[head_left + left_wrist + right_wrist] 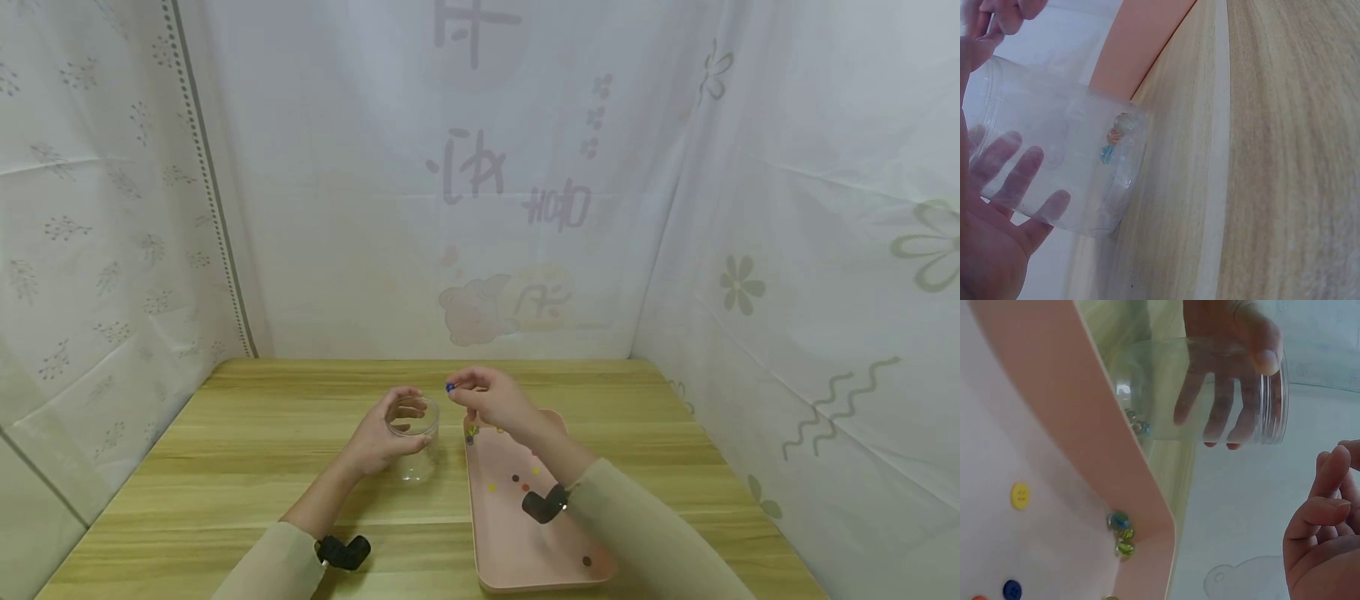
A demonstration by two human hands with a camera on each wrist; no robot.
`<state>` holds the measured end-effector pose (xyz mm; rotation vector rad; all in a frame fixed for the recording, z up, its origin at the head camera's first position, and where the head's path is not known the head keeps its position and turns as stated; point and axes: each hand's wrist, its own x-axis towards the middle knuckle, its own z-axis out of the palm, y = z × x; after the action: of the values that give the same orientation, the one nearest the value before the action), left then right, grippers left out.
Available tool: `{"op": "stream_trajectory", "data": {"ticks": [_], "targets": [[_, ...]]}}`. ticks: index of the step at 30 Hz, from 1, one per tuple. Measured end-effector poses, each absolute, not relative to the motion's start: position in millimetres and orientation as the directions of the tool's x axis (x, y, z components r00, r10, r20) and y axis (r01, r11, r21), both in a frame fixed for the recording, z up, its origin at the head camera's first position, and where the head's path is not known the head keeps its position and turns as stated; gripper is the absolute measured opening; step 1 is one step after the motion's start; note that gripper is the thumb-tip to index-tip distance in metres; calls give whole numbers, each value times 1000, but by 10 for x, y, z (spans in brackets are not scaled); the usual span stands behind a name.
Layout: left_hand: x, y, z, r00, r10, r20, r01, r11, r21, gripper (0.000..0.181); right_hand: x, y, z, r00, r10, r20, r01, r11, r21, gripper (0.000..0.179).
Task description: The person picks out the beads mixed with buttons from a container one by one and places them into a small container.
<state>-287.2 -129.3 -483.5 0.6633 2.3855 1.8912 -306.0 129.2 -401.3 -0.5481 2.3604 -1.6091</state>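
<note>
Nearest, pale sleeves point(652, 533) cross the wooden table point(217, 467). The left hand point(384, 437) curves its fingers round a clear jar point(412, 467) (a few glassy beads point(1112, 139) at its bottom). The right hand point(495, 404) pinches a small blue bead point(450, 387) just right of the jar's rim; a pink tray point(510, 533) of buttons point(1020, 495) lies right.

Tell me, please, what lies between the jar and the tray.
Just a strip of bare table lies between the jar and the tray, as the head view shows.
</note>
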Motion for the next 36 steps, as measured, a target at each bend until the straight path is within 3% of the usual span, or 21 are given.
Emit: {"op": "stream_trajectory", "data": {"ticks": [36], "targets": [[-2856,-1291,-4812,-914,344,215,289,179,941,77,-3077,1012,-4039,-874,-485,41,-231,340,-912,29]]}}
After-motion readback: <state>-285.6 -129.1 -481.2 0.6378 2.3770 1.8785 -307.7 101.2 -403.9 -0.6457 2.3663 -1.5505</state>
